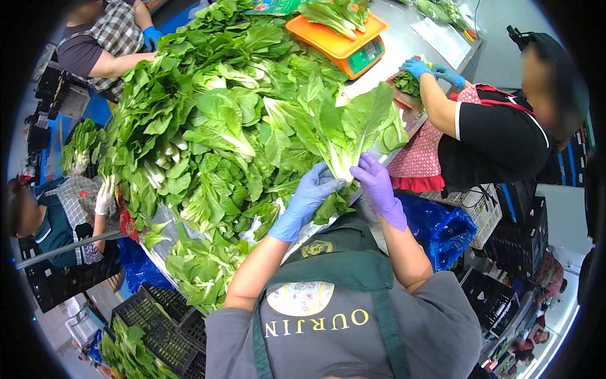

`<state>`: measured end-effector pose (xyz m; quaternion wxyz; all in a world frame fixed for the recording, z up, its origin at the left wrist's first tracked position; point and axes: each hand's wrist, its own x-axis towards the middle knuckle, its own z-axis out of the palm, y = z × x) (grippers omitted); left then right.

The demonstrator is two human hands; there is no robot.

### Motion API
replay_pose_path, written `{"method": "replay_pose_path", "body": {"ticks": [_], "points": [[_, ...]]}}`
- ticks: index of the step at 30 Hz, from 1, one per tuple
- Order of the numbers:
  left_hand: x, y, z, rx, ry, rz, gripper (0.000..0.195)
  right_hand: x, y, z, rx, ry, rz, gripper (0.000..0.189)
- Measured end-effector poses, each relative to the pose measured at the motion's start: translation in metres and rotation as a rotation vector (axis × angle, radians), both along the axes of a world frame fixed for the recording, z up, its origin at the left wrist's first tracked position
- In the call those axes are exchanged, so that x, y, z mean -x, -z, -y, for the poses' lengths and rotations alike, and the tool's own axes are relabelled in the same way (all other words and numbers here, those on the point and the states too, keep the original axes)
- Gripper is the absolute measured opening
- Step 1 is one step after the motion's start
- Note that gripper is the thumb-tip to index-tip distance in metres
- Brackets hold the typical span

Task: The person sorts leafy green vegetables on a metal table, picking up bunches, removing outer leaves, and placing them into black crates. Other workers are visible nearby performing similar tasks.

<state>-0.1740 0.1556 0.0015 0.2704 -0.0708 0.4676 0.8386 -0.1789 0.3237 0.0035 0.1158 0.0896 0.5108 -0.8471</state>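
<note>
A head of leafy greens stands with its leaves pointing away from me, its pale base between my hands at the table's near edge. My left hand, in a blue-violet glove, holds the base from one side. Around the other side of the base are the fingers of my right hand, in a purple glove. A large heap of the same greens spreads beyond and to the left, with single heads lying loose on top. Past the held head, an orange weighing scale carries some greens on its tray.
A co-worker at the right, in blue gloves, handles greens at the metal table. Two other people stand at the left side. Black plastic crates are at the lower left; a blue plastic bag and a white crate are on the right.
</note>
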Motion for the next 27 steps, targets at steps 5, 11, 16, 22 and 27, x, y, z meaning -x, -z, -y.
{"method": "replay_pose_path", "body": {"ticks": [5, 11, 16, 22, 27], "points": [[-0.003, -0.007, 0.002, 0.057, -0.161, -0.013, 0.047, -0.002, -0.002, 0.019, 0.003, -0.024, 0.0, 0.043], [-0.007, 0.001, 0.001, 0.067, -0.337, -0.057, 0.047, 0.001, 0.004, 0.022, 0.062, -0.051, 0.085, 0.046], [-0.004, 0.004, 0.0, 0.074, -0.377, -0.094, 0.043, 0.008, 0.012, 0.02, -0.011, -0.07, 0.177, 0.043], [0.004, 0.0, -0.003, 0.062, -0.509, -0.007, 0.04, 0.01, 0.013, 0.032, 0.015, 0.057, -0.001, 0.023], [0.013, -0.007, -0.003, -0.086, -0.538, 0.096, 0.037, -0.004, 0.004, 0.037, -0.281, 0.182, -0.493, 0.013]]}}
